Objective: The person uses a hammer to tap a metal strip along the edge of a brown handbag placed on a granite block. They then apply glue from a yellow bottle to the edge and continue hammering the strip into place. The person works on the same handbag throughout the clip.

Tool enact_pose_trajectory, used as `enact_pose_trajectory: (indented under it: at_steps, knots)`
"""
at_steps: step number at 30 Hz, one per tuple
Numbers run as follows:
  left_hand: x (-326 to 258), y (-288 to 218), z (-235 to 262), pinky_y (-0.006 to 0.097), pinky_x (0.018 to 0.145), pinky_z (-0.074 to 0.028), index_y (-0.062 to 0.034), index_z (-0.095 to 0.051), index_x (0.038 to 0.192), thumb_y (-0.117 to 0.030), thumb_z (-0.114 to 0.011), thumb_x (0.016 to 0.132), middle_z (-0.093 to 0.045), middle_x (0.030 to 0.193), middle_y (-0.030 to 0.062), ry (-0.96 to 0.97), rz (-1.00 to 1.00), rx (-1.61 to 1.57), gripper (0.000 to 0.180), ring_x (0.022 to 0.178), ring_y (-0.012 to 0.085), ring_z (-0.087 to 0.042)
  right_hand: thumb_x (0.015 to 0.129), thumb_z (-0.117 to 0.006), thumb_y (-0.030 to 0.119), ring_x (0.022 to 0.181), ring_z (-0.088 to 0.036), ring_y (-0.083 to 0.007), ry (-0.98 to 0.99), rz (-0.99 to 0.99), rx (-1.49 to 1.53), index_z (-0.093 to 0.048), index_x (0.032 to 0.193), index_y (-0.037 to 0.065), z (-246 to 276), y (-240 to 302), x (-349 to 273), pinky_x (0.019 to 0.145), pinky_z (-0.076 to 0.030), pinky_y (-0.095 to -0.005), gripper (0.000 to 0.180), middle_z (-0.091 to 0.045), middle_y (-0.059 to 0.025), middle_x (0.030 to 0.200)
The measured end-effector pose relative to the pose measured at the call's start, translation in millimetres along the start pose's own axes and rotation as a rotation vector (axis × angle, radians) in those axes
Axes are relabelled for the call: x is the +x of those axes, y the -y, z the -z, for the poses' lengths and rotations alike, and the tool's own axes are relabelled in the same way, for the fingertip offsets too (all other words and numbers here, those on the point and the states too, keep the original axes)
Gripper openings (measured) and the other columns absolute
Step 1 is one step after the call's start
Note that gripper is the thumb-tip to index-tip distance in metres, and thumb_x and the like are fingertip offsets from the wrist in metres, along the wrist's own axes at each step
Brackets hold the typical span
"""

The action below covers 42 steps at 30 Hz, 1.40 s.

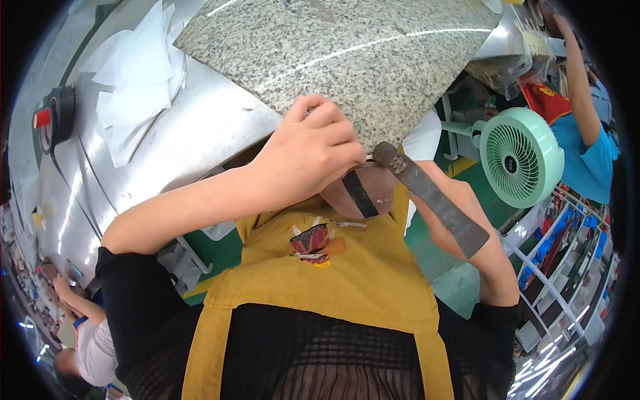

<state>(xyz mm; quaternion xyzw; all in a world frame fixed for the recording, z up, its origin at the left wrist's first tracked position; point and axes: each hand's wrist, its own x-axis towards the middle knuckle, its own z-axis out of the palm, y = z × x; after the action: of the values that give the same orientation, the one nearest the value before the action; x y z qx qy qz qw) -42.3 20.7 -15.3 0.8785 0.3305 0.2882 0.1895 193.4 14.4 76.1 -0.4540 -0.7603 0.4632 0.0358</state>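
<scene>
My left hand [317,143] is closed at the near corner of a speckled stone slab [347,67]. Its curled fingertips press on the edge of a rounded pinkish-brown piece [379,187], which looks like leather and has a black strip across it. That piece hangs off the slab's corner, in front of my apron. In my right hand [443,200] is a dark metal hammer [433,200], its round face beside the piece and its long flat end slanting back over my wrist. The hammer's handle is hidden.
The slab rests on a metal table [173,180]. Thin white sheets [137,80] and a black tape-like roll [60,120] lie left. At right stand a mint-green fan [520,157] and a rack [560,267]. Other people are at work on both sides.
</scene>
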Motion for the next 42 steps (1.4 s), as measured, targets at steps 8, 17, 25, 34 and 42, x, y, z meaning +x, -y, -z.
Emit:
enact_pose_trajectory:
  at_steps: [8,17,25,34,42]
  knots:
    - [-6.6,0.1,-6.5,0.042,0.092,-0.042,-0.0096,-0.061,0.087,-0.01,-0.062,0.065,-0.054,0.084,-0.0001,-0.062,-0.219,0.245,0.022,0.086,0.0172,-0.053,0.078,-0.056,0.0,0.083,-0.06,-0.0396,0.135,-0.055,0.0,-0.049,0.119,0.004,7.0,1.7,1.9,0.066,-0.048,-0.0391,0.042,-0.06,-0.0182,0.092]
    - [-10.1,-2.2,-4.7,0.043,0.096,-0.04,-0.0114,-0.061,0.089,-0.011,-0.065,0.064,-0.054,0.086,-0.0008,-0.038,-0.125,0.155,0.025,0.089,0.018,-0.053,0.084,-0.056,0.004,0.078,-0.062,-0.0367,0.089,0.025,-0.183,-0.048,0.113,0.002,-5.2,7.7,3.2,0.063,-0.049,-0.0409,0.03,-0.061,-0.0177,0.089]
    - [-13.5,2.5,0.5,0.041,0.093,-0.042,-0.0111,-0.061,0.087,-0.011,-0.064,0.064,-0.053,0.085,-0.0004,-0.04,-0.157,0.172,0.023,0.088,0.0188,-0.053,0.082,-0.056,0.003,0.073,-0.059,-0.0381,-0.007,0.05,-0.046,-0.05,0.114,0.002,-3.0,2.9,0.2,0.063,-0.047,-0.0377,0.032,-0.058,-0.0182,0.084]
    - [-14.9,1.2,-4.1,0.04,0.091,-0.044,-0.0089,-0.061,0.088,-0.012,-0.062,0.064,-0.054,0.085,0.0009,-0.087,-0.228,0.251,0.024,0.089,0.019,-0.053,0.083,-0.058,0.007,0.081,-0.063,-0.0363,0.02,0.029,-0.119,-0.049,0.118,0.004,-7.7,6.7,1.5,0.065,-0.051,-0.0394,0.037,-0.062,-0.0151,0.095]
    - [-12.7,-4.6,0.3,0.041,0.093,-0.041,-0.0101,-0.06,0.088,-0.012,-0.067,0.069,-0.054,0.084,0.0021,-0.02,-0.013,0.119,0.02,0.093,0.0212,-0.052,0.086,-0.059,0.011,0.079,-0.064,-0.0336,0.045,0.063,-0.107,-0.048,0.117,0.005,-16.7,7.5,4.3,0.067,-0.051,-0.0349,0.034,-0.063,-0.0136,0.092]
